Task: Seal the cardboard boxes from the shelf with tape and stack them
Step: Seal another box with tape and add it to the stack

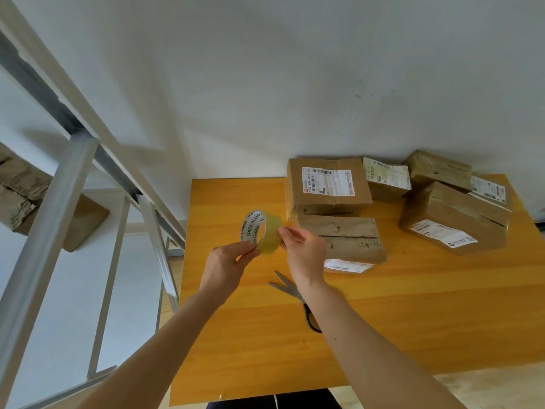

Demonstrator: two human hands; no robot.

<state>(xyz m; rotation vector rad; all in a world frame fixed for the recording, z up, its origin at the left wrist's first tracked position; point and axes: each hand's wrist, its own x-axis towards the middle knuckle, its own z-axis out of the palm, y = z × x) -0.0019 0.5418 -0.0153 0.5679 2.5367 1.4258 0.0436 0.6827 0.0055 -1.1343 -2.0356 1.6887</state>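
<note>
L hand [227,261] grips tape roll [271,234] at 6 o'clock, R hand [303,252] pinches its 3 o'clock edge, box [348,237] further toward 3 o'clock.

tape roll [259,233] core "MADE IN CHINA", box label [327,181] "055-05"

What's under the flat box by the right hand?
A white shipping label pokes out beneath the flat box at its near edge, on the table. Whatever it is stuck to is covered by the box.
</note>
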